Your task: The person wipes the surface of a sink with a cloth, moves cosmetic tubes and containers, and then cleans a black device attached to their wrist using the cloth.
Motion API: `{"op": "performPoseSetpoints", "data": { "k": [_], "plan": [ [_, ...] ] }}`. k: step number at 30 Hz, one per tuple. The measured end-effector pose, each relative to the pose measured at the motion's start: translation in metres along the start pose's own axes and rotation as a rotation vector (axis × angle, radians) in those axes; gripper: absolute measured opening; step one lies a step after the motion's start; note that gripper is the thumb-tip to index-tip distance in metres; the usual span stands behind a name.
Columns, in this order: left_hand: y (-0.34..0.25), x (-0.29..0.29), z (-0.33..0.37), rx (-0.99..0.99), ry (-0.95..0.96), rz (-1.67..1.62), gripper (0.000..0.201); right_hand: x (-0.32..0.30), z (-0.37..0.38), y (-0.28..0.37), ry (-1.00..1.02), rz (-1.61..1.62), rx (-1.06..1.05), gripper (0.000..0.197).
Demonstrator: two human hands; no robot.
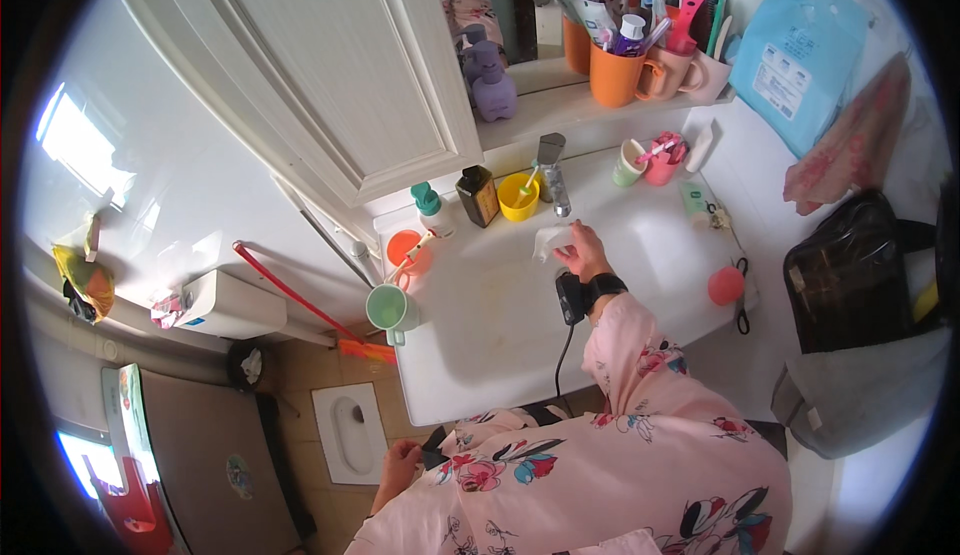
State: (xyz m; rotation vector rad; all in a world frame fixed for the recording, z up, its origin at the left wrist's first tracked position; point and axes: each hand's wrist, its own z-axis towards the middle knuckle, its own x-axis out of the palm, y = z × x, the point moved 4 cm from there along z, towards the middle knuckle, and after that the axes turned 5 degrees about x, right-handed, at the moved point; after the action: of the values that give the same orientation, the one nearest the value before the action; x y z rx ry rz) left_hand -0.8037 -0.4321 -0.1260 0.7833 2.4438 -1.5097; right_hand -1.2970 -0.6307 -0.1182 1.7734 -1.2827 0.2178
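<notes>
My right hand (584, 253) is over the white sink basin (500, 350), just below the chrome faucet (560, 195). Its fingers are closed on a crumpled white tissue (549, 244). A black band with a small black device (570, 298) wraps that wrist, and a cable hangs from it. Down at the lower left, by the hem of the pink floral top, my left hand (402, 465) has its fingers curled. They meet a dark piece of material (433, 449), too small to name. Left of the faucet stands a yellow cup (518, 207) with a toothbrush in it.
Along the sink's left rim are a dark bottle (478, 197), a green-capped bottle (432, 217), an orange cup (408, 251) and a green mug (392, 308). Scissors (741, 317) lie by a pink round object (726, 286) at right. Overhead, a white cabinet door (325, 65) stands out.
</notes>
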Motion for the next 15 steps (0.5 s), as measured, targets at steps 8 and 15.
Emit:
{"op": "performPoseSetpoints", "data": {
  "k": [8, 15],
  "plan": [
    [0.0, 0.001, 0.005, 0.016, 0.038, -0.016, 0.014, -0.006, 0.033, -0.001, 0.18, 0.106, 0.031, 0.017],
    [0.005, 0.002, 0.0, 0.031, 0.012, -0.031, 0.015, -0.002, 0.02, -0.012, 0.159, 0.1, 0.059, 0.018]
  ]
}}
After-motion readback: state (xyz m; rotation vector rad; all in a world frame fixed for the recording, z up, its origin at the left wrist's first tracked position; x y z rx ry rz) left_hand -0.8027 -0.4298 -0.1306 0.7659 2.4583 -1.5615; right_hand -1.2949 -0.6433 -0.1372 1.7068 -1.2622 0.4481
